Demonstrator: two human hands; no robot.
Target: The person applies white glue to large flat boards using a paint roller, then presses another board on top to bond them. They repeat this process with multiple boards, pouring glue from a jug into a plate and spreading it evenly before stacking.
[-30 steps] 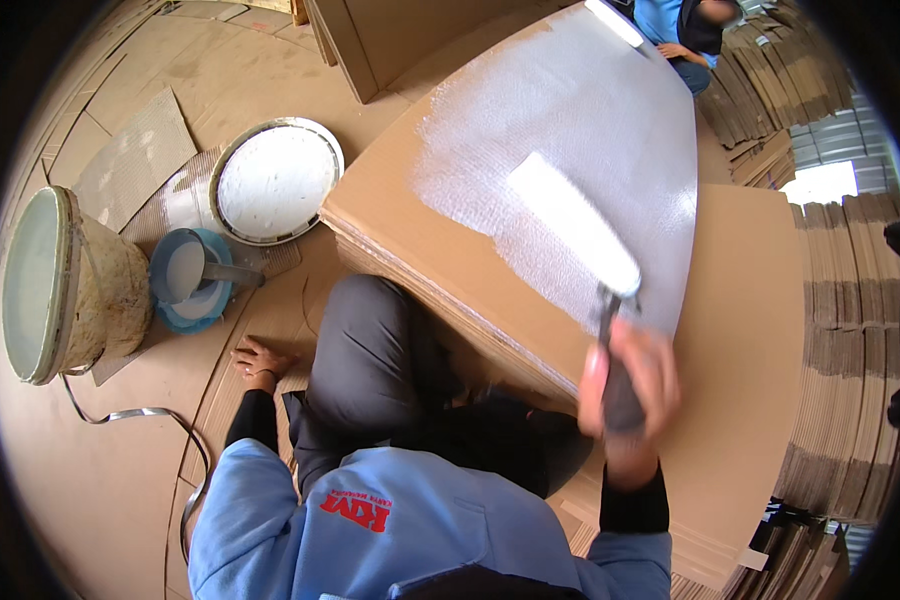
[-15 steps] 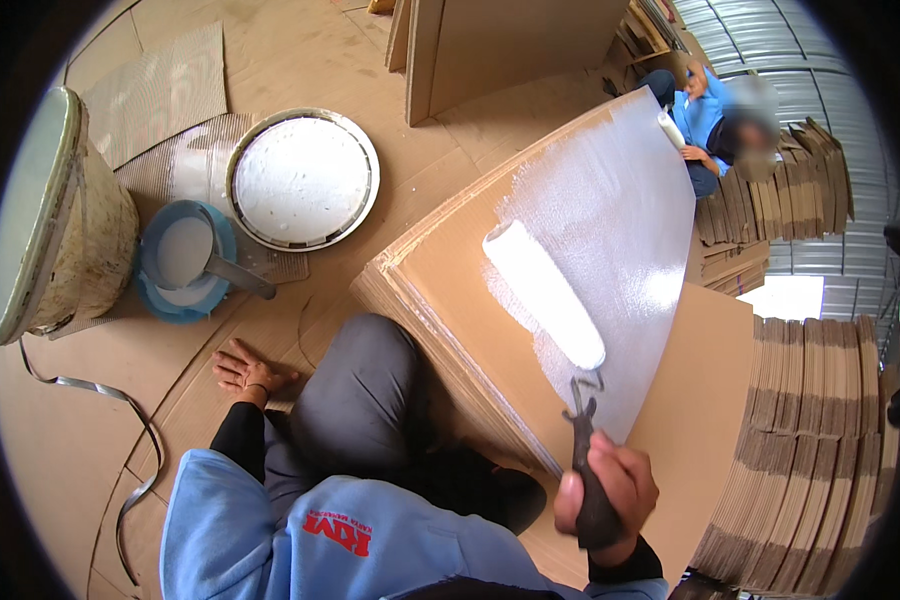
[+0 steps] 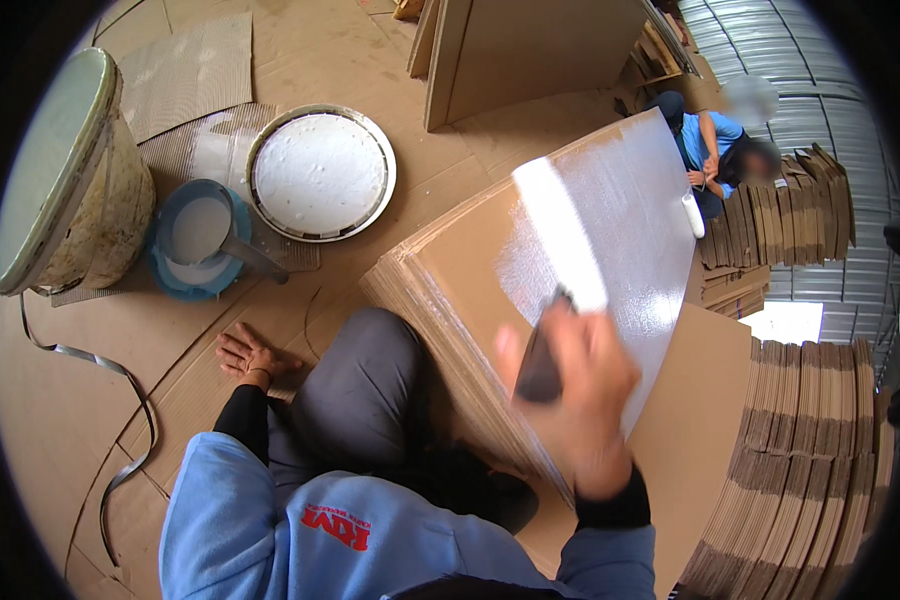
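Note:
My right hand is wrapped round the dark handle of a paint roller. The white roller sleeve lies over the top sheet of a cardboard stack, blurred by motion. Wet white coating covers much of that sheet's far and right side; a brown strip stays bare along the left edge. My left hand rests flat on the cardboard-covered floor with its fingers spread, beside my bent knee. Ahead of it stands a blue basin holding white liquid and a long-handled dipper.
A round tray of white paint and a large stained bucket stand at the left. Black strapping trails over the floor. At the far right a co-worker sits beside another roller. Cardboard bundles are piled at right.
My right hand has moved the roller forward and up the sheet, away from me. My left hand stays on the floor. The co-worker's hands have come together, and their roller sits lower.

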